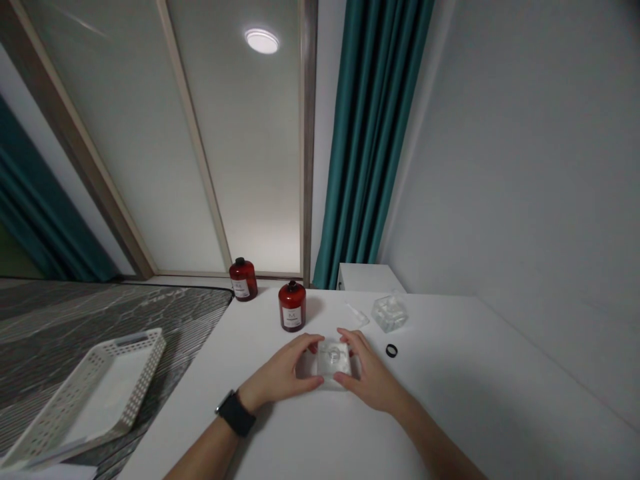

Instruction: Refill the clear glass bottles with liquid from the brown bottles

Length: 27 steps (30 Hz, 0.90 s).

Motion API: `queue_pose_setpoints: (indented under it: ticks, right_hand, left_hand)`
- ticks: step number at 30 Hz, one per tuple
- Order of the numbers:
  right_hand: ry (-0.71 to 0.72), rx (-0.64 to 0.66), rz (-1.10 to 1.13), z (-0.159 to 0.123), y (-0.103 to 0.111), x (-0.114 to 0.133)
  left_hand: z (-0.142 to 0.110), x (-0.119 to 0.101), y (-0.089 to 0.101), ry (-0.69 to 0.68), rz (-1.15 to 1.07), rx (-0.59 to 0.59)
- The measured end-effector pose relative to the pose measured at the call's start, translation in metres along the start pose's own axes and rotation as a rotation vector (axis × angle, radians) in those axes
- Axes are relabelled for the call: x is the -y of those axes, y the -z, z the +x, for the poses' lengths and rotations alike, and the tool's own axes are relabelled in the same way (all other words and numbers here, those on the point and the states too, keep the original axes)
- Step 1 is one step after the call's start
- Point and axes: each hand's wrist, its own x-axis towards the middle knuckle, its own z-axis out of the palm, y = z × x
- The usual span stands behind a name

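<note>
A square clear glass bottle [333, 359] stands on the white table between my hands, its round neck facing up at me. My left hand [287, 367], with a dark watch on the wrist, grips its left side between thumb and fingers. From the other side my right hand [369, 369] grips it the same way. A small black ring [391, 350] lies just right of my right hand. Behind it are a second clear glass bottle [389, 313] and a thin clear plastic piece [358, 313] whose kind I cannot make out.
Two dark red bottles with white labels, a nearer one [292, 308] and a farther one [243, 280], stand at the table's back left. A white perforated basket [135, 400] sits lower, left of the white table [320, 440]. A wall borders the right.
</note>
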Motion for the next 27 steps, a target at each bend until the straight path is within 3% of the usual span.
queue_pose_setpoints:
  ticks: [7, 18, 24, 27]
  right_hand:
    - [0.007, -0.006, -0.036, -0.001, 0.021, -0.004]
    - [-0.148, 0.092, 0.111, -0.004, 0.004, 0.004]
    - [-0.105, 0.113, 0.102, -0.004, 0.008, 0.007]
    - [-0.083, 0.113, 0.060, -0.005, 0.011, 0.004]
  left_hand:
    - [0.002, -0.006, 0.000, 0.026, -0.011, -0.001]
    - [-0.001, -0.015, -0.018, 0.046, 0.064, -0.010]
    - [-0.002, -0.019, -0.013, -0.025, 0.047, -0.027]
    - [-0.002, -0.018, -0.007, -0.024, 0.095, -0.118]
